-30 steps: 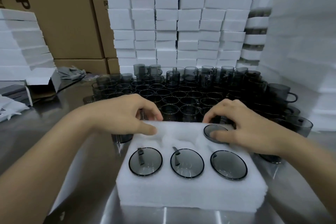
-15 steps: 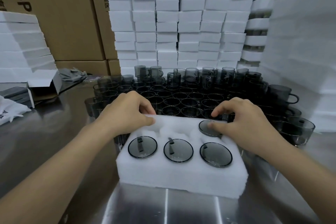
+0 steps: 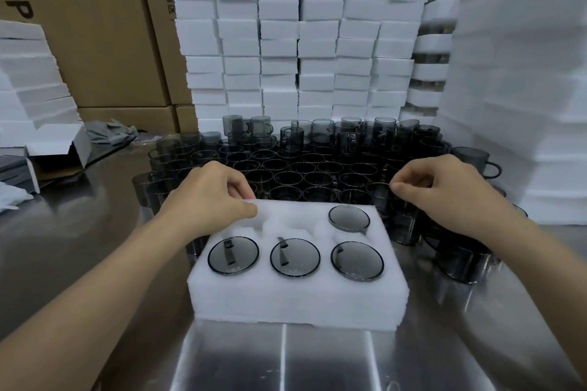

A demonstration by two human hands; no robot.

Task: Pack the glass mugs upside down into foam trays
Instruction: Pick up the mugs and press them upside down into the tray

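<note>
Within the crosswise foam tray [image 3: 295, 298], four mugs [image 3: 295, 257] stand bottoms-up

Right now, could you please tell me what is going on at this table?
A person is packing dark glass mugs upside down into a foam tray on the steel table. Four pockets are filled: three in the near row, one at far right. The left hand grips the tray's far left corner; the right hand hovers, fingers curled, over the loose mugs behind.
</note>
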